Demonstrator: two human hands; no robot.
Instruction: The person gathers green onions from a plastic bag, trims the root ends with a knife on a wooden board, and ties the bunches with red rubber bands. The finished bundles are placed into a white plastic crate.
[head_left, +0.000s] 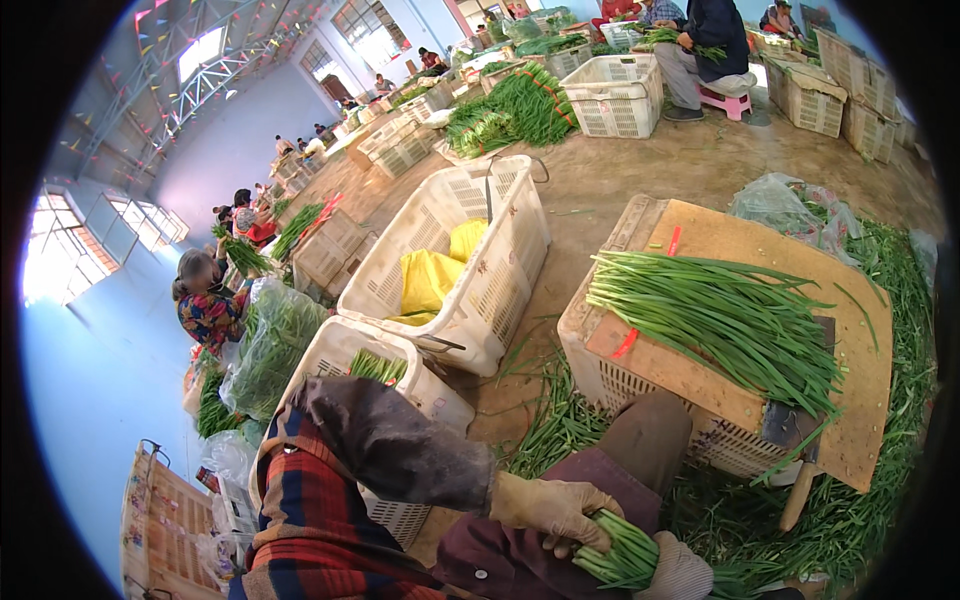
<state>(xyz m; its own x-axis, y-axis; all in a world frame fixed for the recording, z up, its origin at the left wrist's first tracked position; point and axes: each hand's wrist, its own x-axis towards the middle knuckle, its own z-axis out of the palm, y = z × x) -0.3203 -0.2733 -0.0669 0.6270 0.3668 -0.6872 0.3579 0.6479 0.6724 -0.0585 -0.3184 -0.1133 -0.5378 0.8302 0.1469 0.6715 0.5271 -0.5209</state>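
Observation:
My left hand (559, 514), in a pale glove, has its fingers closed round the cut ends of a bunch of green stalks (622, 551), over my lap. My right hand (679, 571), also gloved, grips the same bunch lower right; part of it is cut off by the picture's edge. A larger pile of green garlic chives or similar stalks (705, 315) lies on a board (855, 405) on an upturned-looking crate, over a red tape (624, 343). A cleaver with a wooden handle (799, 495) lies partly under the pile's leafy end.
A white plastic crate (517, 262) holds yellow sacking (431, 277). A smaller crate (442, 397) with stalks stands beside my sleeve. Loose greens (885, 480) cover the floor at right. A person (206, 300) works at left; others sit at the back among crates and bundles.

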